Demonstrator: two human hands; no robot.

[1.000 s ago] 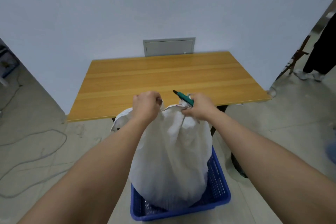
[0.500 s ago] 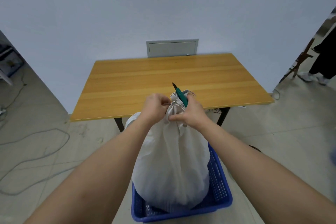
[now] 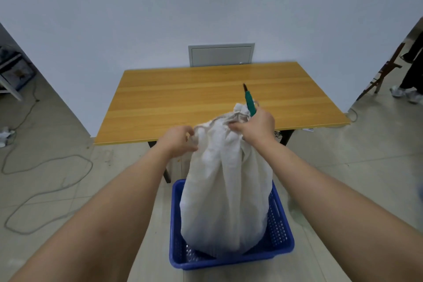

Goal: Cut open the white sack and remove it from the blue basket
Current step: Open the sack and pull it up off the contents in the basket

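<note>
White sack stands upright in blue basket on the floor, its lower part inside the basket, neck bunched at top. Left hand has a curled grip on the sack fabric at the left side of the neck. Right hand grips the gathered top of the sack on the right side and also holds a green-handled cutter; the tool sticks up and away from the grip, dark tip pointing toward the tabletop. Both grips closed, on fabric. Sack neck sits between the two hands, the loose crumpled end just left of the right grip. Basket is directly below both hands, its near rim toward the person. Wooden tabletop is beyond the grips, against a white wall; a grey wall panel behind it. Grey cable loops on the floor well to the left of the left grip. Another person's legs and shoes at far right edge.
</note>
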